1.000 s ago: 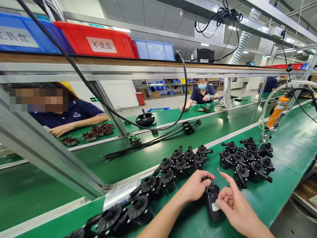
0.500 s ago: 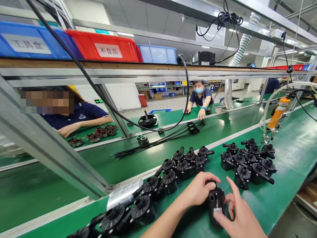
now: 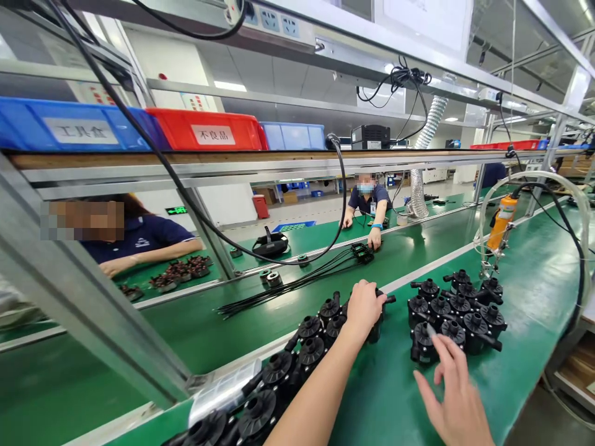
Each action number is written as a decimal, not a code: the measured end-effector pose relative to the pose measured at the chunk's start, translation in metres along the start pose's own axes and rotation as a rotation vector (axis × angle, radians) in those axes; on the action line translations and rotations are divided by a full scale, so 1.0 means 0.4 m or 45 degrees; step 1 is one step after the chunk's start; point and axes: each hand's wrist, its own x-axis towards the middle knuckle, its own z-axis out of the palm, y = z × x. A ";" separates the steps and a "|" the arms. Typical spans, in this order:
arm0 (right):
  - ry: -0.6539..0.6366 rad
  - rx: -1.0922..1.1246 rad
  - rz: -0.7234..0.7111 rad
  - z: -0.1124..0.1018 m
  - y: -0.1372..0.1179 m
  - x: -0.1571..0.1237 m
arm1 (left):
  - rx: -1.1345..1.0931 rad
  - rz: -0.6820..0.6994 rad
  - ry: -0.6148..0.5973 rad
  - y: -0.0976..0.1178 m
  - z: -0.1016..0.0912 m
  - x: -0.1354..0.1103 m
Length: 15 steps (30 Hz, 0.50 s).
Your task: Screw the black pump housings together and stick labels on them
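Observation:
My left hand [image 3: 365, 306] is stretched forward with its fingers curled over a black pump [image 3: 375, 328] at the far end of a long row of black pumps [image 3: 309, 352] on the green belt. To the right lies a second cluster of black pumps [image 3: 458, 310]. My right hand [image 3: 453, 396] hovers just in front of this cluster with fingers spread and holds nothing. Its index fingertip is close to the nearest pump [image 3: 421, 348], and a small pale strip shows at that fingertip.
An orange electric screwdriver [image 3: 501, 223] hangs over the belt at right. A bundle of black wires [image 3: 297, 279] lies beyond the white belt edge. A slanted metal strut [image 3: 93, 310] crosses the left. Two co-workers sit across, one reaching a hand [image 3: 374, 238] forward. Labelled bins [image 3: 204, 130] stand on the shelf.
The pump I held with both hands is out of my grip. My left hand has reached forward onto the row of pumps. My right hand has opened. The view has tilted up.

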 end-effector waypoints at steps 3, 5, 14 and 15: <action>-0.080 0.214 0.056 -0.003 -0.010 -0.030 | -0.023 0.041 -0.025 0.025 0.018 0.023; -0.123 0.391 0.145 -0.014 -0.011 -0.035 | -0.085 0.109 -0.029 0.044 0.006 0.005; -0.693 1.139 0.707 -0.084 -0.012 0.010 | -0.480 0.092 -0.451 0.005 -0.102 -0.210; -0.788 1.173 0.717 -0.078 -0.016 0.013 | -0.497 0.068 -0.547 -0.008 -0.098 -0.221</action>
